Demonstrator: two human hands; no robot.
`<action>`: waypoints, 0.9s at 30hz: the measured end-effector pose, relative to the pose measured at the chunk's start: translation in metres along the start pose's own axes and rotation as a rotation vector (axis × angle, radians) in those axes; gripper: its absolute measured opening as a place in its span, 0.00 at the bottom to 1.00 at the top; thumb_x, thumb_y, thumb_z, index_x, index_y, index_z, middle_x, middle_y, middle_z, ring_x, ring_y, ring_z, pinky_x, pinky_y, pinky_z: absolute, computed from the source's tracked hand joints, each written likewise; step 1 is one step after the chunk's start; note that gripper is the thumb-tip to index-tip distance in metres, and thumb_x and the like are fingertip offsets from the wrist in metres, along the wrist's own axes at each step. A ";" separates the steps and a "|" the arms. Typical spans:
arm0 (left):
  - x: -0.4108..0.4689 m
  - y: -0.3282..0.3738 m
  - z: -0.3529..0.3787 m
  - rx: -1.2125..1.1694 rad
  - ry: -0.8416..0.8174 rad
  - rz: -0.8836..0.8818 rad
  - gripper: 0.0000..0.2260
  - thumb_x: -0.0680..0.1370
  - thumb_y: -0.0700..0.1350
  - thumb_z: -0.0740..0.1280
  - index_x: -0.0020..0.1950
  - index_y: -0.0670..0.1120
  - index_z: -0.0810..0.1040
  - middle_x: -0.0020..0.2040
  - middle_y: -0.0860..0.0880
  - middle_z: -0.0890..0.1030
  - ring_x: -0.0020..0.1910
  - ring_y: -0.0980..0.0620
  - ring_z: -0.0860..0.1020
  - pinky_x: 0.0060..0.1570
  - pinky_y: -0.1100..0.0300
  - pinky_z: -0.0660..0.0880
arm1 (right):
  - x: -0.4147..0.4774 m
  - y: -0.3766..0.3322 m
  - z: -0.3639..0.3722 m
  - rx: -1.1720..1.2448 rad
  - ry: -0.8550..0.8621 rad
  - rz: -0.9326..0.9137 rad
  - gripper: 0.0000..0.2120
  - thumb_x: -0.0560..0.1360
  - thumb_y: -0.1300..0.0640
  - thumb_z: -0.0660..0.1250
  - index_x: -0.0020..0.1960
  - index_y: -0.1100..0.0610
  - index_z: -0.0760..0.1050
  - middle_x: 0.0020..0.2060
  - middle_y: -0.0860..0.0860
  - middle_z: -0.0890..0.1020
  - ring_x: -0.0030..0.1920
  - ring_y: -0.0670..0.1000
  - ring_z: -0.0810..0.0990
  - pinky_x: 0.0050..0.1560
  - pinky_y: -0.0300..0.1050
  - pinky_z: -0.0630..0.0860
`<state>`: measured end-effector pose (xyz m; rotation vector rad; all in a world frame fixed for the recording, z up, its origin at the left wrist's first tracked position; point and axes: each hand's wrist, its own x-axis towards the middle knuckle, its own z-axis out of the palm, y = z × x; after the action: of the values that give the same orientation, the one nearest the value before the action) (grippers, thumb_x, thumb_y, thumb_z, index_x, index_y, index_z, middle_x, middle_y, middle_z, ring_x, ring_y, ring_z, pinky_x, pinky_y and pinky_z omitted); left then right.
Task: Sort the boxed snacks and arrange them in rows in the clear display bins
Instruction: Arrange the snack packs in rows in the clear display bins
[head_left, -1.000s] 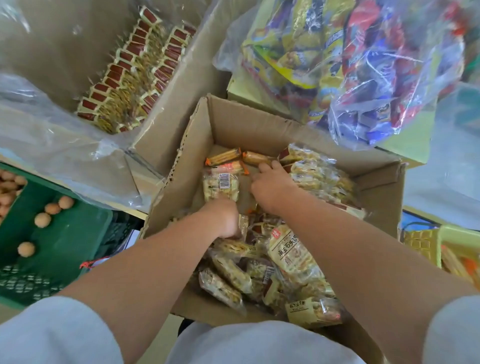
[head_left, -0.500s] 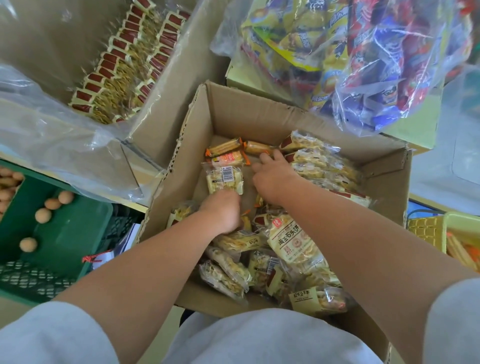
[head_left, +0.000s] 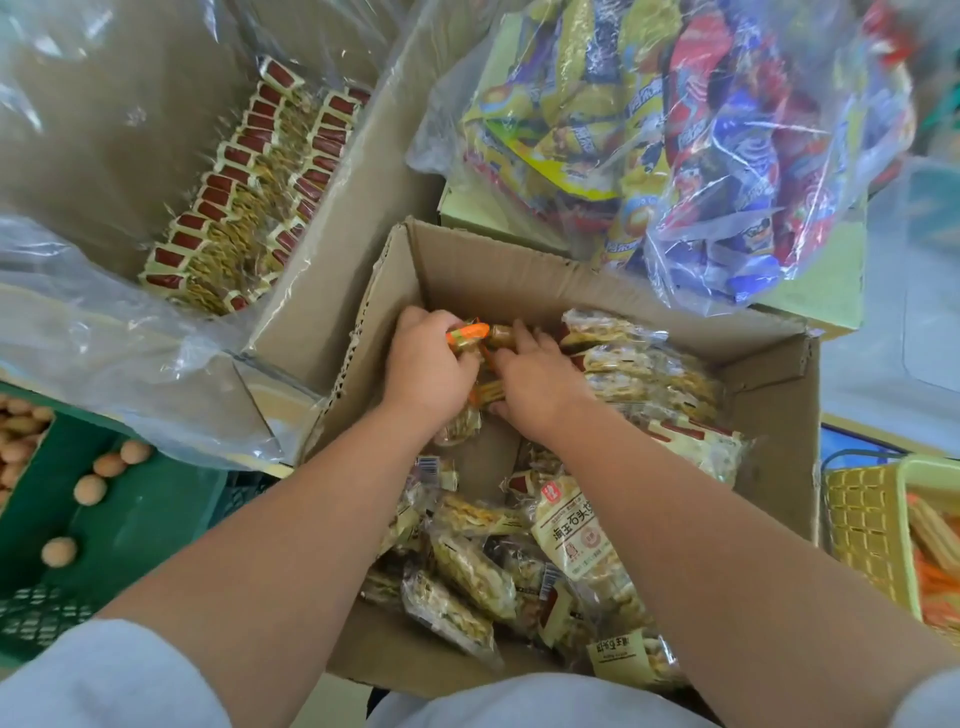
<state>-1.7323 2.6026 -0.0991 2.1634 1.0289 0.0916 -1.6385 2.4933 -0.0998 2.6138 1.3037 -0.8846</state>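
Snack packets (head_left: 519, 561) are mostly left loose in the cardboard box (head_left: 769, 395); rows are laid only in the clear bin (head_left: 104, 130). A bundle (head_left: 467, 332) is gripped by the left hand (head_left: 428, 371) and touched by the right hand (head_left: 537, 382), whose grip cannot be told.

Pale snack pack (head_left: 566, 530): Chinese characters are printed lengthwise; "石头" can be read.
Pack at near edge (head_left: 618, 656): like characters are seen upside down.
Small packet (head_left: 429, 464): barcode is shown, digits unreadable.
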 end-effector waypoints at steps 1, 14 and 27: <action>0.007 0.000 0.005 0.062 -0.037 0.019 0.13 0.76 0.42 0.73 0.60 0.43 0.81 0.60 0.42 0.74 0.58 0.41 0.77 0.62 0.53 0.73 | 0.002 0.000 -0.001 0.011 -0.005 0.009 0.30 0.77 0.47 0.70 0.75 0.55 0.67 0.79 0.61 0.56 0.78 0.63 0.55 0.73 0.61 0.63; 0.047 -0.013 0.036 0.378 -0.290 -0.156 0.25 0.70 0.52 0.77 0.63 0.42 0.80 0.61 0.40 0.80 0.59 0.38 0.80 0.54 0.51 0.78 | 0.010 0.010 -0.003 -0.100 -0.061 -0.035 0.21 0.75 0.57 0.72 0.67 0.57 0.77 0.68 0.57 0.67 0.69 0.61 0.65 0.68 0.57 0.71; 0.044 -0.008 0.030 0.087 -0.344 -0.425 0.15 0.62 0.45 0.83 0.40 0.42 0.80 0.39 0.44 0.83 0.39 0.46 0.84 0.43 0.50 0.84 | 0.024 0.012 0.000 -0.146 -0.130 -0.081 0.31 0.70 0.43 0.78 0.68 0.54 0.76 0.66 0.57 0.71 0.66 0.61 0.68 0.66 0.56 0.68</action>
<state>-1.6974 2.6194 -0.1366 1.8979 1.2736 -0.5132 -1.6183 2.5026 -0.1144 2.3676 1.3918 -0.9159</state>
